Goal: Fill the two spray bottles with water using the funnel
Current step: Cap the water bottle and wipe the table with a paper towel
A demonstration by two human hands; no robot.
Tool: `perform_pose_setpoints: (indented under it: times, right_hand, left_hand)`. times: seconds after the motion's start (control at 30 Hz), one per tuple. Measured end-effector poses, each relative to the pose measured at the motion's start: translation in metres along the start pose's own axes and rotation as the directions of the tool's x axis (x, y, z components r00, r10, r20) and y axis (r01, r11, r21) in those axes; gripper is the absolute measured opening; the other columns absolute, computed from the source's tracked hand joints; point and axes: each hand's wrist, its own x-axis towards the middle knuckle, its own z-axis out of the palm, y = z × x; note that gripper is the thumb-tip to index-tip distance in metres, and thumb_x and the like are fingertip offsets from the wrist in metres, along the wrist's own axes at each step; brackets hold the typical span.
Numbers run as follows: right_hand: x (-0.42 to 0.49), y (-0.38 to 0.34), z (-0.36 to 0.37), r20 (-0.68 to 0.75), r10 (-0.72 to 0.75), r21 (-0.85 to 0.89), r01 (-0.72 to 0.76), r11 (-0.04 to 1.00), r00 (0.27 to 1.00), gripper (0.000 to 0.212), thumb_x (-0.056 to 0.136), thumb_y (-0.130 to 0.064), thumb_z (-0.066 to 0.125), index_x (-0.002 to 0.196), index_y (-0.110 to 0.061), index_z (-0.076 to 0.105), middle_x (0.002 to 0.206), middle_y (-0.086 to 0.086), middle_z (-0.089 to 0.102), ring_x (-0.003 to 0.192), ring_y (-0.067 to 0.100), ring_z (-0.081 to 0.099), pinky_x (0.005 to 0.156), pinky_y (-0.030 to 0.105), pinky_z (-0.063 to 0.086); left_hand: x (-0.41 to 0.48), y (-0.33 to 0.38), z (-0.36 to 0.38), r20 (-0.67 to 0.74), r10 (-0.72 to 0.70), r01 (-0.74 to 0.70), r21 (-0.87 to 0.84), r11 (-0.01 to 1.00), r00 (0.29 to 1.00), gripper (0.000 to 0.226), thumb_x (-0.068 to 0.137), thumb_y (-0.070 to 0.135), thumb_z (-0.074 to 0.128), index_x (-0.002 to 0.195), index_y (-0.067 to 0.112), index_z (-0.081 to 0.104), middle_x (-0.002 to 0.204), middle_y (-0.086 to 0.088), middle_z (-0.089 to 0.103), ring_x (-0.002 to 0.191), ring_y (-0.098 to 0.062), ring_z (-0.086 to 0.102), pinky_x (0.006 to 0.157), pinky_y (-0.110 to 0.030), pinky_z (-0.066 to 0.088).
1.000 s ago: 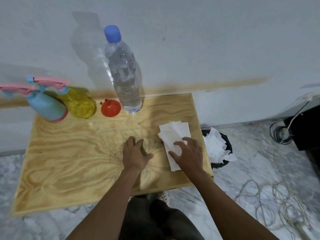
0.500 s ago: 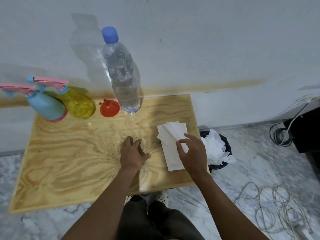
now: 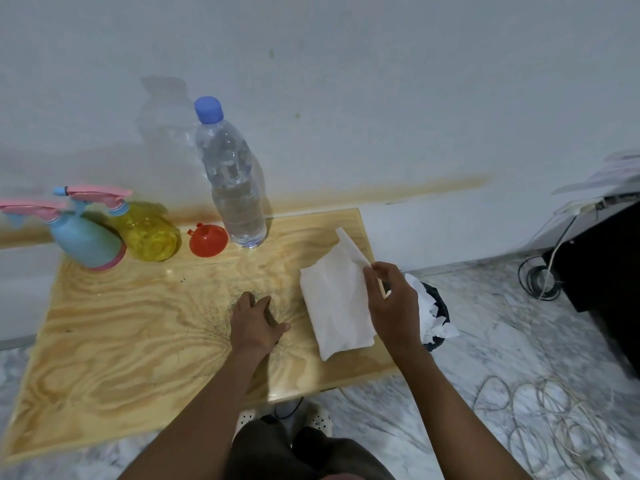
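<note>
Vs 1 sec ago, the right hand (image 3: pixel 391 306) is no longer lying flat on the paper towel (image 3: pixel 332 306). Thumb & fingers are now pinching the towel's top layer near its right edge and lifting it, so the far corner is sticking up off the bench (image 3: pixel 121 341) toward the wall (image 3: pixel 381 98). The rest of the paper towel is still lying on the bench's right side. The left hand (image 3: pixel 254 323) is staying where it was, palm down mid-bench, fingers relaxed & slightly spread, gripping nothing.

The task items aren't shifting; all are standing along the bench's back edge by the wall. L to R:
- blue spray bottle (image 3: pixel 83 240), pink spray head on
- yellow spray bottle (image 3: pixel 149 230) just beside it, head on too, the blue one's neck overlapping it
- funnel (image 3: pixel 207 240), red, lying wide end down
- water bottle (image 3: pixel 235 188), upright, blue cap on, partly filled, just R of the funnel

The raised towel corner is sitting btwn the right hand and the bench's back R corner.

Off the bench's right edge a black waste bin (image 3: pixel 438 306) w/ crumpled white paper is standing on the floor, partly hidden behind the right hand. Loose cables (image 3: pixel 540 424) are looping over the marble floor further R. A black cabinet (image 3: pixel 606 265) is showing at the far R edge.
</note>
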Motion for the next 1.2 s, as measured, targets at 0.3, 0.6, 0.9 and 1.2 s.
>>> perform_pose_setpoints:
  times: [0.3,0.6,0.9,1.2]
  right_hand:
    - [0.012,-0.013,-0.010,-0.065,0.008,0.041,-0.006,0.999,0.998,0.015,0.097,-0.030,0.058,0.103,-0.018,0.064,0.087,-0.023,0.062,0.086,-0.002,0.060,0.074,0.006,0.042]
    - [0.019,-0.037,-0.021,-0.158,-0.013,0.158,0.038,0.987,0.987,0.006,0.099,-0.029,0.056,0.102,-0.026,0.059,0.090,-0.022,0.063,0.088,-0.007,0.062,0.072,0.007,0.046]
    - [0.013,-0.030,-0.012,-0.039,0.043,0.133,-0.037,0.990,0.998,0.006,0.097,-0.031,0.058,0.099,-0.026,0.060,0.086,-0.021,0.064,0.085,-0.006,0.061,0.069,0.005,0.044]
    - [0.005,-0.026,-0.012,0.035,0.077,0.127,-0.081,0.989,0.996,0.005,0.097,-0.033,0.057,0.099,-0.029,0.060,0.088,-0.020,0.065,0.084,-0.007,0.061,0.069,0.004,0.043]
  left_hand:
    - [0.001,-0.002,0.004,-0.020,-0.002,0.002,-0.001,1.000,1.000,0.075,0.078,0.044,0.078,0.143,0.022,0.049,0.154,-0.007,0.026,0.142,-0.027,0.026,0.113,-0.042,0.034]
    - [0.004,-0.005,0.007,0.006,-0.034,0.034,-0.025,0.999,0.999,0.067,0.083,0.045,0.071,0.143,0.023,0.049,0.163,-0.006,0.016,0.149,-0.029,0.017,0.113,-0.050,0.035]
    - [-0.019,0.002,0.009,-0.208,0.268,-0.268,0.028,0.963,0.941,0.068,0.081,0.023,0.076,0.144,0.025,0.049,0.141,-0.001,0.047,0.104,-0.022,0.063,0.079,-0.032,0.055]
    - [-0.019,0.025,0.012,-0.070,0.290,-0.293,-0.041,0.955,0.955,0.025,0.094,0.040,0.061,0.102,0.020,0.075,0.093,0.006,0.065,0.085,-0.014,0.062,0.070,-0.027,0.048]
